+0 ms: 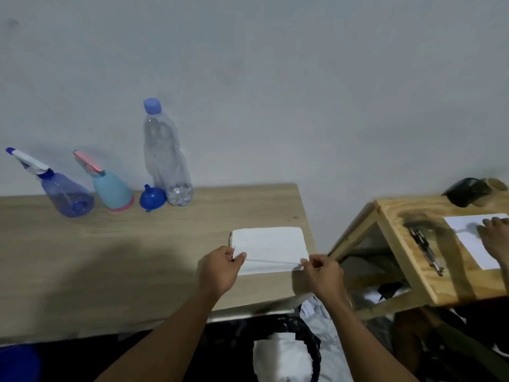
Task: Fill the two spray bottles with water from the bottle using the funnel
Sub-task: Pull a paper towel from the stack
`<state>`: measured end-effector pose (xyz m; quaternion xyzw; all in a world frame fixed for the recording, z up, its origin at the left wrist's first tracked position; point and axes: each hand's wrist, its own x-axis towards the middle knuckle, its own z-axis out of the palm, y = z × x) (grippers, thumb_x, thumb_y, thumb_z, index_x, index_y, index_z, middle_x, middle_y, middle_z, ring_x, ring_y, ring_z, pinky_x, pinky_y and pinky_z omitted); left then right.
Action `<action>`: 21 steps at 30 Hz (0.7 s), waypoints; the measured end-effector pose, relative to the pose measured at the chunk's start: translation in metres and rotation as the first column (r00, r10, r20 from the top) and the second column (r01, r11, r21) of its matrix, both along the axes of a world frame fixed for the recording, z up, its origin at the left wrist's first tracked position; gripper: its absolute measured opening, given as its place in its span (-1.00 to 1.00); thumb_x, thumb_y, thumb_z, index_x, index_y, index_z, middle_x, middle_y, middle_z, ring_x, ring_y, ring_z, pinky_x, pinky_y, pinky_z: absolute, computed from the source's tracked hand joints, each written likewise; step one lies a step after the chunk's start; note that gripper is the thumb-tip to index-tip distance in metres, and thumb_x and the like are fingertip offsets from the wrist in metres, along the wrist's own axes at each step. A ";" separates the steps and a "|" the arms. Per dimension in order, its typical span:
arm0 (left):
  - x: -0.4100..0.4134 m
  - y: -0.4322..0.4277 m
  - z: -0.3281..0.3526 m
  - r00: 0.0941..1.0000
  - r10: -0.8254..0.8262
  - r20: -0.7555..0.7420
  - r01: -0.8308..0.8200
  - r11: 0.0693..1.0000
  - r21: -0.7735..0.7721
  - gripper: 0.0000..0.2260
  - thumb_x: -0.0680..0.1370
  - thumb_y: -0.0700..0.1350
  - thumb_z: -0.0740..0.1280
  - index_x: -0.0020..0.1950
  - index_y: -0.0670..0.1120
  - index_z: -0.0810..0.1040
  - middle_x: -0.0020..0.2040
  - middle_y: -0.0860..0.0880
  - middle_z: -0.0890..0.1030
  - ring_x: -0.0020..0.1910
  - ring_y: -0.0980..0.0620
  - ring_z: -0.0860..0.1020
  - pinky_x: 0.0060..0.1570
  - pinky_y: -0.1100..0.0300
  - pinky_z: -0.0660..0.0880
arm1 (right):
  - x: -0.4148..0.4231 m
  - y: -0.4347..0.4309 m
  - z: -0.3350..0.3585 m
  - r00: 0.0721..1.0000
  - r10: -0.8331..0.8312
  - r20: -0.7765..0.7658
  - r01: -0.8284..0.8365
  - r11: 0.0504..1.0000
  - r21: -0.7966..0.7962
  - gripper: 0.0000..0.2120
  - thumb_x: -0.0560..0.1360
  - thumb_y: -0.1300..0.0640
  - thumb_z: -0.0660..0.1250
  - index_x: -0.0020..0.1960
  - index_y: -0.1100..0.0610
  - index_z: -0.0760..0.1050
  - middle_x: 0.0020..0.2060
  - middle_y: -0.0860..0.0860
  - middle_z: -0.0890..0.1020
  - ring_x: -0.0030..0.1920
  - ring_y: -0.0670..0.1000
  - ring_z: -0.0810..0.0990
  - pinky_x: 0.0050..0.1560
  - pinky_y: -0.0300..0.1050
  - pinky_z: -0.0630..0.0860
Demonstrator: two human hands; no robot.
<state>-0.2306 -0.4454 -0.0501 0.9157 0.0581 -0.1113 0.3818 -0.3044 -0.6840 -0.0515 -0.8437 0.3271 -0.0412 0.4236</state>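
Observation:
A clear water bottle with a blue cap stands at the back of the wooden table, by the wall. A blue funnel lies against its base on the left. Further left stand a light blue spray bottle with a pink trigger and a translucent blue spray bottle with a white and blue head. Near the table's right front corner lies a folded white cloth. My left hand pinches its front left corner and my right hand pinches its front right corner.
A small wooden stand sits to the right of the table, holding a white sheet, a dark tool and a black object at the back. Another person's hand rests on the sheet. A black-lined bin stands below the table edge.

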 end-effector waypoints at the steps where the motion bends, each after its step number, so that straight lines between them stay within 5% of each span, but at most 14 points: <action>1: 0.000 -0.003 0.000 0.999 0.033 0.022 -0.033 0.999 -0.025 -0.70 0.47 0.17 0.43 0.04 -0.02 0.66 -0.11 0.06 0.69 -0.01 -0.01 0.64 0.00 0.20 0.47 | 0.001 -0.001 0.000 1.000 0.008 0.002 -0.008 1.000 0.001 -0.77 0.52 0.09 0.44 0.00 0.27 0.65 -0.14 0.13 0.72 -0.16 0.04 0.63 0.02 0.05 0.61; 9: 0.002 -0.008 -0.007 0.976 0.164 0.143 -0.136 0.972 -0.190 -0.84 0.46 -0.09 0.50 -0.22 -0.17 0.65 -0.26 -0.06 0.68 -0.21 -0.05 0.62 -0.17 0.20 0.44 | 0.012 -0.010 0.007 0.990 0.022 0.143 -0.023 1.000 0.003 -0.89 0.51 0.13 0.44 -0.02 0.17 0.65 -0.05 0.03 0.60 -0.17 -0.12 0.57 -0.15 -0.26 0.47; 17: -0.004 -0.014 -0.002 0.970 0.161 0.180 -0.106 0.953 -0.284 -0.86 0.53 -0.11 0.44 -0.19 -0.13 0.60 -0.27 -0.02 0.64 -0.27 0.03 0.58 -0.22 0.20 0.42 | 0.016 -0.017 0.011 0.958 0.099 0.269 -0.119 0.991 0.059 -0.92 0.49 0.25 0.44 -0.12 0.08 0.61 -0.04 0.02 0.62 -0.05 -0.11 0.59 -0.04 -0.22 0.48; 21: -0.002 -0.016 0.004 0.974 0.194 0.119 -0.132 0.907 -0.399 -0.85 0.58 -0.11 0.38 -0.17 -0.12 0.55 -0.32 -0.09 0.63 -0.35 0.03 0.56 -0.28 0.16 0.47 | 0.019 -0.017 0.011 0.959 0.101 0.263 -0.152 0.972 0.179 -0.91 0.48 0.25 0.45 -0.07 0.11 0.58 -0.07 -0.05 0.66 -0.01 -0.16 0.59 0.14 0.01 0.56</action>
